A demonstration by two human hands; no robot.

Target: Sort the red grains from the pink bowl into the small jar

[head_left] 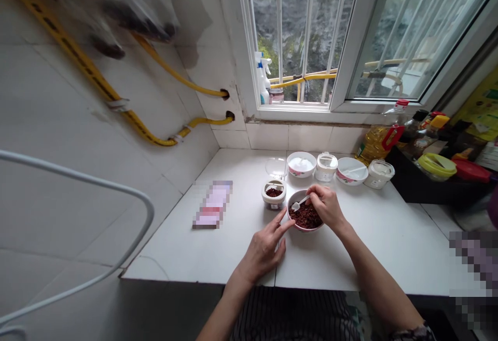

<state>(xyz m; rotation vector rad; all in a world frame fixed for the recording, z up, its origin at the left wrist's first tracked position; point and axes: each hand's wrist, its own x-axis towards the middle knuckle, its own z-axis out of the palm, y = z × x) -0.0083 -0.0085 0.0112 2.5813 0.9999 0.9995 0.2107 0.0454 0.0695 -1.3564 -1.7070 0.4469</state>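
Observation:
A small white spoon (297, 205) is pinched in my right hand (326, 207), its scoop low over the dark red, chili-like flakes (306, 218). These flakes fill much of a round bowl (309, 230) on the counter. My left hand (266, 245) has its fingers stretched out, the tips against the bowl's left rim. Just left of the bowl stands a small jar (274, 204) with a cream rim and similar dark red flakes inside. Behind that jar is a clear round lid (276, 166).
Along the back of the white counter (241, 250) stand a bowl of white powder (302, 164), a clear-lidded jar (326, 167), a bowl with a white spoon (351, 171) and another jar (380, 174). An oil bottle (379, 141) is at right. A blurred pinkish packet (212, 204) lies left.

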